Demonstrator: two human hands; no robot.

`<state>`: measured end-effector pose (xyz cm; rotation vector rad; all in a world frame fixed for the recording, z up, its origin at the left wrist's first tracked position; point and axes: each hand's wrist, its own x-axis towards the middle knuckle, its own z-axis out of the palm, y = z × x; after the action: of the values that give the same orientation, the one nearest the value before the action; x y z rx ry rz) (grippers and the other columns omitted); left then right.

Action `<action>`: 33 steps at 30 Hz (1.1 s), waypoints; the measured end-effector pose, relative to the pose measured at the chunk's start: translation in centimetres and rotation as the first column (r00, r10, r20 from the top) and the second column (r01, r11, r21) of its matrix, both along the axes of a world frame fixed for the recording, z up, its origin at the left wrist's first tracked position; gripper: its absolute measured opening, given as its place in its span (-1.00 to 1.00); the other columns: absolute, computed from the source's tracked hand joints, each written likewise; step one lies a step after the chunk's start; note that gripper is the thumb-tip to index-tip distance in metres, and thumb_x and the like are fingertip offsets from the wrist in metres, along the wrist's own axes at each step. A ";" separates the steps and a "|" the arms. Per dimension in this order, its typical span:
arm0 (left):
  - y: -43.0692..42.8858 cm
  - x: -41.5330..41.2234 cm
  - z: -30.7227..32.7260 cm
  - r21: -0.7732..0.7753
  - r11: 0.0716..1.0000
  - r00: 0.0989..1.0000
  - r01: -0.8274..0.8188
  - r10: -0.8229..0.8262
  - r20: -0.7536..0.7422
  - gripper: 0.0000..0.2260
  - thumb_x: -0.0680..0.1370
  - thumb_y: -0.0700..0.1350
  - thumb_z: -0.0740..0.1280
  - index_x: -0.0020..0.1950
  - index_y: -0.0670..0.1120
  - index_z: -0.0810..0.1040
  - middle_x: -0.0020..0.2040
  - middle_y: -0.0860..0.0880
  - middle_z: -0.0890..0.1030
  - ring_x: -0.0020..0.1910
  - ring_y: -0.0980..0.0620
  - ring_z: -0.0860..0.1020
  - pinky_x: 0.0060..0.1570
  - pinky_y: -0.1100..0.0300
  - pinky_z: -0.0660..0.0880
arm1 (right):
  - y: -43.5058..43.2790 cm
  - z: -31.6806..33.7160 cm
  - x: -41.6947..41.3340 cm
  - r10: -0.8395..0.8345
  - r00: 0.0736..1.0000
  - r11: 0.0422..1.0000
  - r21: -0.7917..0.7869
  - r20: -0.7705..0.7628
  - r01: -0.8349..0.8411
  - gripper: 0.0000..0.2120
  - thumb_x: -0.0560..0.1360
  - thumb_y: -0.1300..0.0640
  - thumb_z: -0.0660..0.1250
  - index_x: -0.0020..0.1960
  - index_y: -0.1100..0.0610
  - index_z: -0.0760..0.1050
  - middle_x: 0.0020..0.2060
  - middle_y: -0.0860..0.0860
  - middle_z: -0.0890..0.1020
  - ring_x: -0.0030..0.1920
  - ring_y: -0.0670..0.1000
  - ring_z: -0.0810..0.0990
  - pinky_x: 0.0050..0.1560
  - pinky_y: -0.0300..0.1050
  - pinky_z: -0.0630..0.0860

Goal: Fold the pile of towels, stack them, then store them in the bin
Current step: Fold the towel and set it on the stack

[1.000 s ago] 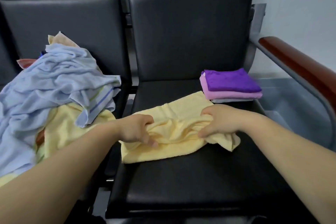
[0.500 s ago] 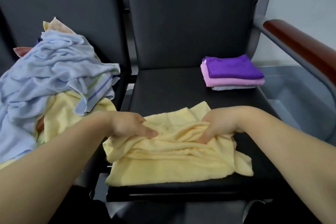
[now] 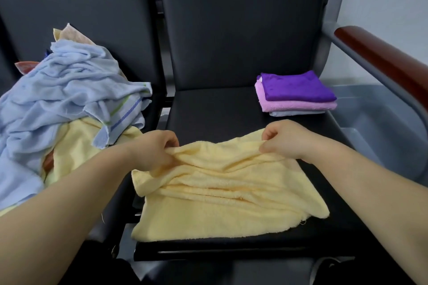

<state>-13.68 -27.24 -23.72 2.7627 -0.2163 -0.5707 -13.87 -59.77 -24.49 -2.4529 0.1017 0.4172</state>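
A crumpled yellow towel (image 3: 217, 203) lies across the front of the black chair seat (image 3: 213, 109). My left hand (image 3: 155, 152) grips its far left edge and my right hand (image 3: 289, 139) pinches its far right edge, both with curled fingers. A stack of three folded towels (image 3: 296, 95), purple on pink on pale grey, sits at the back right of the seat. The unfolded pile (image 3: 62, 104), light blue over yellow, covers the seat to the left. A grey bin (image 3: 379, 127) stands on the floor to the right of the chair.
The chair's wooden armrest (image 3: 389, 62) on a grey metal frame runs over the bin on the right. Dark padded backrests (image 3: 240, 28) close off the far side. A gap with metal bars separates the two seats.
The yellow towel has been pulled toward the seat's front edge and spread wider. Both hands have shifted grip to its far edge, farther apart.
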 end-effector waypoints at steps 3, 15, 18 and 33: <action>0.6 0.4 -0.1 0.042 0.999 0.998 0.007 -0.004 -0.064 -0.73 0.45 0.10 0.51 0.08 0.15 0.53 0.00 0.12 0.60 -0.08 0.13 0.59 -0.23 0.30 0.48 | 0.0 -0.3 0.7 -0.012 0.999 0.999 -0.047 0.045 0.014 -0.91 0.45 0.16 0.52 -0.12 0.04 0.62 -0.13 -0.05 0.64 -0.14 -0.04 0.59 -0.19 -0.15 0.51; 0.8 1.0 -1.5 0.015 0.999 0.995 -0.050 0.051 -0.086 -0.68 0.63 0.14 0.30 -0.14 -0.08 0.58 -0.25 0.05 0.55 -0.25 0.10 0.48 -0.21 0.24 0.42 | 0.5 -1.2 2.4 0.005 1.000 1.000 0.005 -0.025 -0.005 -0.77 0.56 -0.18 0.40 0.03 -0.02 0.62 -0.03 -0.10 0.62 -0.02 -0.09 0.56 -0.14 -0.17 0.43; 0.9 1.2 -1.7 -0.015 0.998 0.997 -0.060 0.060 -0.039 -0.71 0.60 0.10 0.36 -0.11 -0.13 0.61 -0.22 -0.04 0.59 -0.25 0.08 0.50 -0.18 0.18 0.47 | 0.3 -1.4 2.6 -0.039 0.999 0.999 -0.010 -0.009 0.039 -0.89 0.57 0.01 0.38 0.01 0.02 0.64 -0.06 -0.02 0.64 -0.11 -0.07 0.54 -0.16 -0.15 0.43; 0.2 1.1 -2.3 0.025 1.000 1.000 0.017 -0.017 0.011 -0.82 0.61 0.09 0.34 -0.09 0.02 0.59 -0.15 0.05 0.64 -0.14 0.05 0.59 -0.14 0.18 0.54 | 0.0 -2.7 2.6 -0.029 0.982 0.999 -0.034 0.188 0.036 -0.84 0.53 0.19 0.40 -0.02 -0.08 0.58 -0.12 -0.12 0.64 -0.09 -0.09 0.61 -0.14 -0.20 0.49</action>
<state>-12.63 -27.06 -26.02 2.7911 -0.2367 -0.5657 -11.28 -59.79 -27.19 -2.5100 0.0698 0.1695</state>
